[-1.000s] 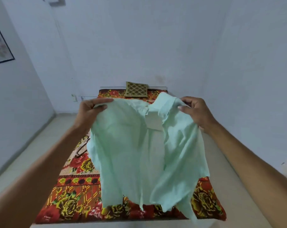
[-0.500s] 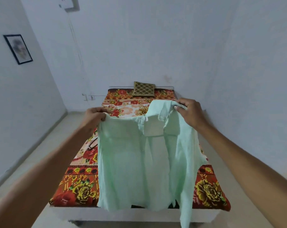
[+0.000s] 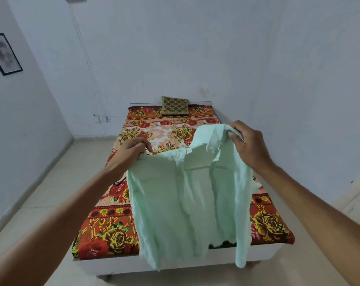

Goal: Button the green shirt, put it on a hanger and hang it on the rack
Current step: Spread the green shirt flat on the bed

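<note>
Both hands pinch the green shirt (image 3: 187, 195) at its shoulders, left hand (image 3: 133, 149), right hand (image 3: 247, 145); it looks light, limp, crease-prone; best gripped near the collar.

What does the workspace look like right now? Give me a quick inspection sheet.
Surface: bed with a floral cover, bare white frame at the near end.
Job's things: green shirt held up by its shoulders above the bed's near end, front open, collar at top; no hanger or rack seen.
Clutter: patterned cushion at the head of the bed; a dark item on the cover by the shirt's left edge, too hidden to name.
Hands: left hand pinches the left shoulder; right hand grips the collar side.
Cables: a line runs down the far wall to a socket.
Surroundings: white walls, a framed picture on the left wall, tiled floor.
</note>
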